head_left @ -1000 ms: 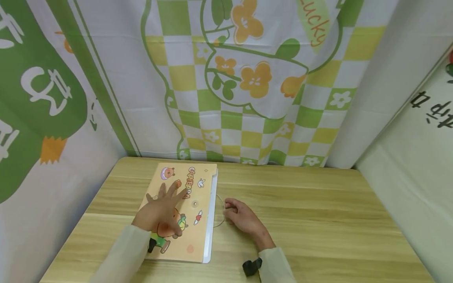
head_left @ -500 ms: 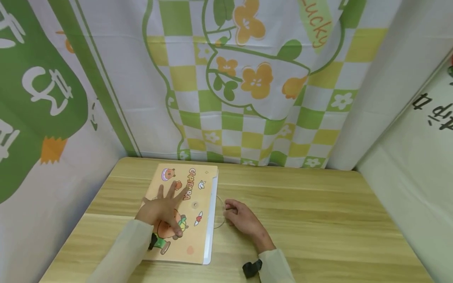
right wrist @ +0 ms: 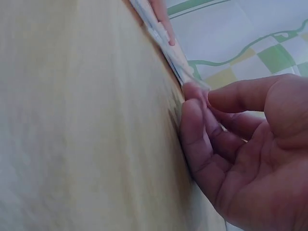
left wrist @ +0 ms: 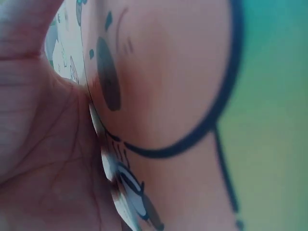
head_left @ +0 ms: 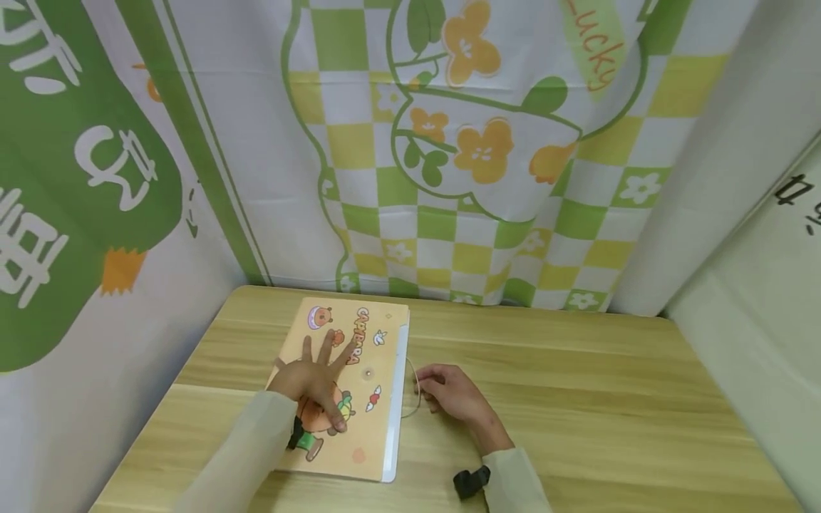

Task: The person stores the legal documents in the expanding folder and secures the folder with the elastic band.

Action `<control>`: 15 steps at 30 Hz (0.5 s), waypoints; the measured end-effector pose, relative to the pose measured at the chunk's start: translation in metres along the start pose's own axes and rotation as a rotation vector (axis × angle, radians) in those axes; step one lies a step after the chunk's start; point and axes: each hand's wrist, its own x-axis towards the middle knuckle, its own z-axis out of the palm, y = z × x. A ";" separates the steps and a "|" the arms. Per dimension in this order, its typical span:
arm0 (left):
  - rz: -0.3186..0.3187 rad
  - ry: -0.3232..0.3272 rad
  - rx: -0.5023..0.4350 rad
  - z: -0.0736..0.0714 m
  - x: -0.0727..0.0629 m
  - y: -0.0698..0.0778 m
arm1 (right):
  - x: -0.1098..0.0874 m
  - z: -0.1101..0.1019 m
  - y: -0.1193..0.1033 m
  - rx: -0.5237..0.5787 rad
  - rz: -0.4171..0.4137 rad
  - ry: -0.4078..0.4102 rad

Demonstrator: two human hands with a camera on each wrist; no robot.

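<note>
A light orange file folder (head_left: 368,438) printed with cartoon capybaras lies on the table, a whitish strip showing along its right edge. My left hand (head_left: 308,381) rests on the cover with fingers spread. In the left wrist view, the palm (left wrist: 48,144) lies beside the printed cartoon surface. A thin elastic cord (head_left: 420,400) loops out from the folder's right side. My right hand (head_left: 457,395) pinches this loop between thumb and fingers, just right of the folder. The right wrist view shows the cord (right wrist: 179,61) running from the folder's edge to the fingertips.
The wood-grain table (head_left: 577,406) extends to the right of the folder. Behind it hangs a green and yellow checked curtain (head_left: 410,185) with orange flowers, and printed cloth (head_left: 122,235) closes off the left side. A black wrist camera (head_left: 471,483) sits at the right sleeve.
The head view has turned slightly left, so everything appears further right. Both hands keep nearly the same place on the folder and the elastic cord.
</note>
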 end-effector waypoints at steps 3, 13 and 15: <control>-0.015 -0.011 0.013 0.004 0.006 -0.001 | 0.003 -0.004 0.002 -0.052 -0.035 -0.004; -0.013 -0.019 -0.010 -0.007 -0.012 0.010 | 0.015 0.002 -0.005 -0.180 -0.187 -0.018; -0.008 -0.017 -0.010 -0.008 -0.012 0.011 | 0.018 0.004 -0.009 -0.218 -0.191 0.006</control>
